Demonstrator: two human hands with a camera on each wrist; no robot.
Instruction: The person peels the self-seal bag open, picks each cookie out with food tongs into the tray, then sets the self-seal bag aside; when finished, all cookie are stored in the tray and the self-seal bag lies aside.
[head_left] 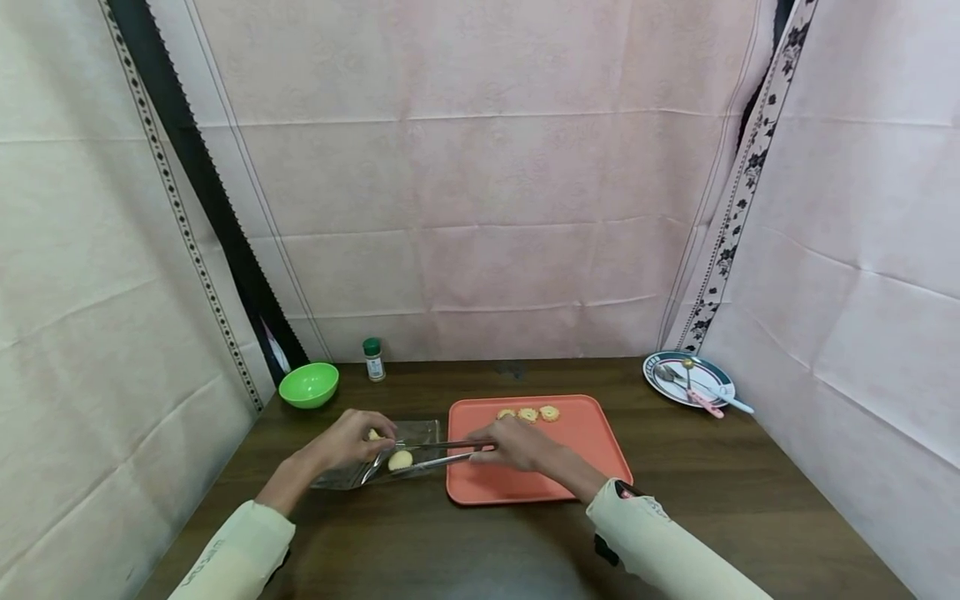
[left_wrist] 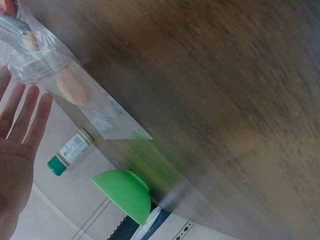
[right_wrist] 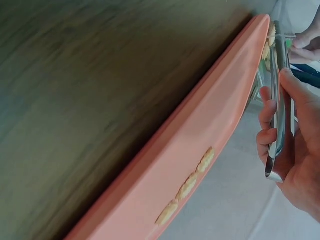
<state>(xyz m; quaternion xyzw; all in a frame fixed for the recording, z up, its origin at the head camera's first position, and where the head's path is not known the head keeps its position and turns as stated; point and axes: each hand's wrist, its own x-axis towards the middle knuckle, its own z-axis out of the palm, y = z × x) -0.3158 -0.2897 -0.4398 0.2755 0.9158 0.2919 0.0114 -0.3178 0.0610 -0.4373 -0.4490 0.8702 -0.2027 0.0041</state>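
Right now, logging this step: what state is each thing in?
tongs: held by right hand, tips inside bag
clear bag: lying open, left hand at its mouth
orange tray: three cookies in a row
green bowl: upright
spice jar: capped

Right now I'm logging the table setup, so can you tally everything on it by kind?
Cookies on the orange tray: 3
Cookies in the clear bag: 2
Trays: 1
Clear bags: 1
Tongs: 1
Green bowls: 1
Spice bottles: 1
Plates: 1, holding utensils too small to count
Total: 11
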